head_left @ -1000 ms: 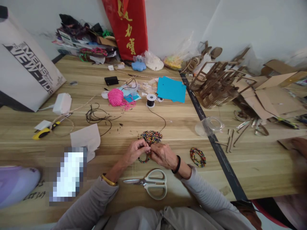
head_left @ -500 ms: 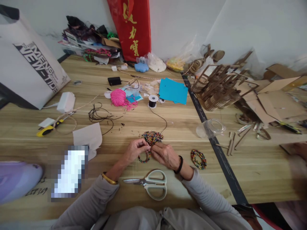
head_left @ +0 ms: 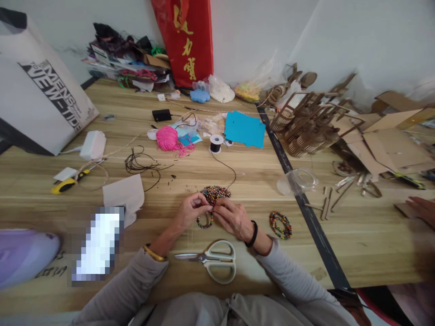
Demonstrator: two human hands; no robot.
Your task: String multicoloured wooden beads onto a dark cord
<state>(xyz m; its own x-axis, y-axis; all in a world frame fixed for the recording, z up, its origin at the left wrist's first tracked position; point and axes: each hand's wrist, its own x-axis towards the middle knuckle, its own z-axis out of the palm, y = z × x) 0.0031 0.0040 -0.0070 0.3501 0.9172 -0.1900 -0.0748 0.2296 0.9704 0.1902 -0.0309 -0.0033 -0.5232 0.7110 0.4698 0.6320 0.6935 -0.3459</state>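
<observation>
My left hand (head_left: pixel 190 211) pinches one end of a short strand of multicoloured beads (head_left: pixel 205 226), which hangs in a curved loop below the fingers. Fingertip to fingertip with it, my right hand (head_left: pixel 235 219) pinches at the same end of the strand; the exact bit of cord or bead between the fingers is too small to make out. Just beyond both hands lies a heap of colourful beads (head_left: pixel 217 193). A black cord runs from the heap to a spool (head_left: pixel 216 144). Scissors (head_left: pixel 212 261) with pale handles lie closed, nearest my body.
A coiled bead string (head_left: pixel 280 225) rests to the right. Farther off are pink yarn (head_left: pixel 167 138), blue sheets (head_left: pixel 245 129), loose black cord (head_left: pixel 139 162) and a yellow cutter (head_left: pixel 64 185). Brown wicker-like models (head_left: pixel 306 122) stand at right, near another person's hand (head_left: pixel 423 209).
My right hand's fingers have shifted and stretched out slightly at the strand's end. My left hand stays nearly in place. The other person's hand has come further into view at the right.
</observation>
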